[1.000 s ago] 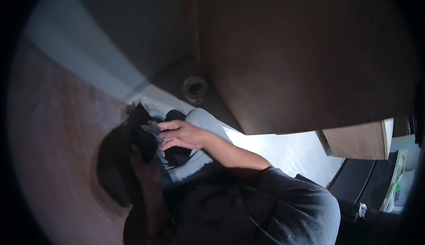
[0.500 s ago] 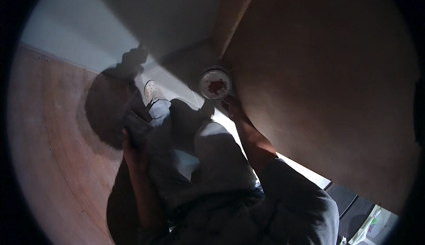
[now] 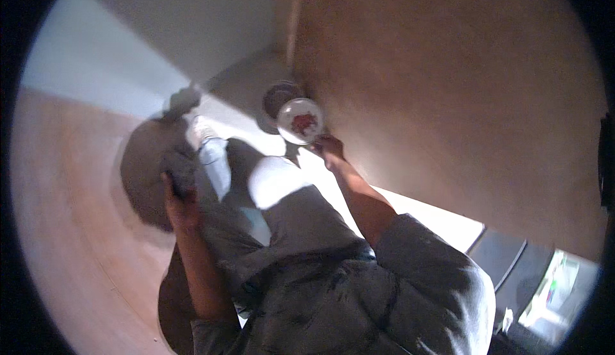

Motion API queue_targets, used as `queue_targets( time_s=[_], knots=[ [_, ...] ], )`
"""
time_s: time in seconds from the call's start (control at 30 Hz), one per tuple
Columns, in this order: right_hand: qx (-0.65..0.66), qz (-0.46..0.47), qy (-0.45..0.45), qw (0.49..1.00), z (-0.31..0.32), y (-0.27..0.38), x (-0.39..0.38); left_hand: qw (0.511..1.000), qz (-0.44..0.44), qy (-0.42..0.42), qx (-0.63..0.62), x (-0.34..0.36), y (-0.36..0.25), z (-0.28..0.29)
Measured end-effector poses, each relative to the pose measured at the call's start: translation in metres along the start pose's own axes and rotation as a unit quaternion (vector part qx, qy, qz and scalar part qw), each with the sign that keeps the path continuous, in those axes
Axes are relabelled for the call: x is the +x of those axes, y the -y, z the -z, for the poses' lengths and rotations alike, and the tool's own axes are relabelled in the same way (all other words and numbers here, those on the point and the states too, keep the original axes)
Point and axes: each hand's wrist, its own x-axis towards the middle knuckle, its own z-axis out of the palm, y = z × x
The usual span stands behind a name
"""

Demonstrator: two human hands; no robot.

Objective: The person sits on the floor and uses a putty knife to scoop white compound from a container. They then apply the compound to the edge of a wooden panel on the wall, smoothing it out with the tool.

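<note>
My right hand (image 3: 330, 150) grips the edge of a round white dish or lid (image 3: 291, 134) with a reddish-brown patch (image 3: 303, 123) at its middle. Just behind the dish, partly covered by it, stands a round container with a dark inside (image 3: 280, 95). On the left, my left hand (image 3: 184, 207) is closed around a dark, blocky object (image 3: 180, 171). Deep shadow hides its exact kind. The object is close to the reddish-brown curved surface.
A large brown panel (image 3: 448, 86) rises close on the right. A reddish-brown panel (image 3: 77, 195) curves along the left, below a pale wall (image 3: 90, 54). My shoe (image 3: 202, 128) and legs are between them. Dark furniture and a light box (image 3: 557, 291) sit at lower right.
My right hand and the dish have shifted slightly left, exposing the container's dark inside behind it. My left hand has moved a little left and up with the dark object. The view has turned and brightened.
</note>
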Motion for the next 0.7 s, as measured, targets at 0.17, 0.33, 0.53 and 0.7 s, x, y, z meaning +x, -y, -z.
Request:
queue_targets(
  time_s=[0.17,0.33,0.53,0.7],
  knots=[
    [0.069,-0.052,-0.107,0.991,0.049,-0.027,-0.038,0.993,-0.030,0.081,-0.083,0.043,0.029,0.025],
    [0.097,-0.045,-0.186,0.977,0.080,-0.049,-0.127,0.975,-0.002,0.118,-0.189,0.028,0.040,0.061],
    [0.187,0.008,-0.136,0.973,0.077,-0.041,-0.125,0.954,-0.024,0.093,-0.283,0.015,0.015,0.056],
    [0.129,-0.036,-0.087,0.987,0.041,0.030,-0.119,0.943,-0.086,0.207,-0.245,-0.035,-0.011,0.048]
  ],
)
